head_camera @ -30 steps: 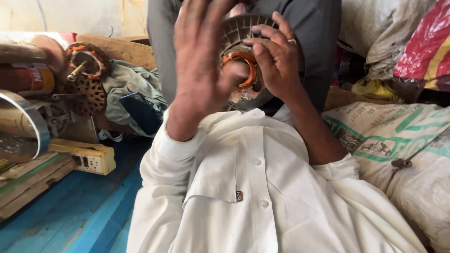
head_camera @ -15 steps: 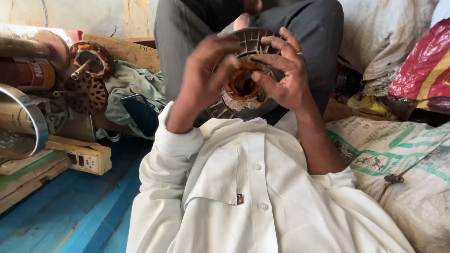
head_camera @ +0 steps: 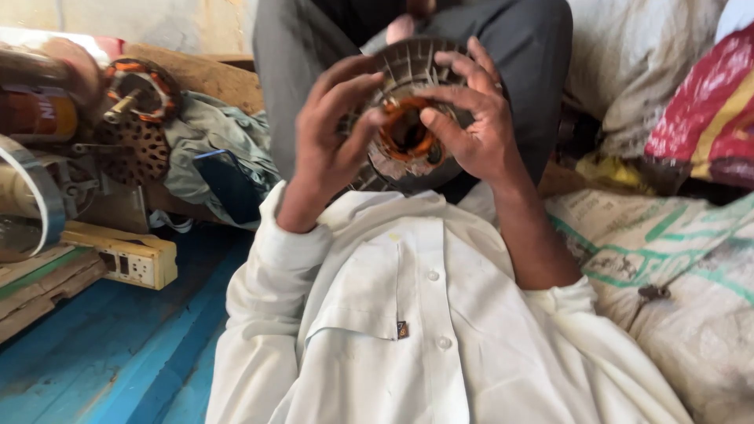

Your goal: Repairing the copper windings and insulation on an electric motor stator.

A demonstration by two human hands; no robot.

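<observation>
To my right lies a large white woven plastic sack (head_camera: 675, 267), printed with green lines and dark lettering, slumped against my sleeve. Above it, at the far right edge, a shiny red plastic bag with yellow and white bands (head_camera: 703, 118) sits crumpled on the pile. Behind that, at the top, is a plain grubby off-white cloth sack (head_camera: 636, 55). Over on my far left, a rusty brown cylindrical can with a pale-lettered label (head_camera: 35, 114) lies on its side among the metal parts. A tiny dark square tag (head_camera: 402, 330) is stitched on my white shirt pocket.
</observation>
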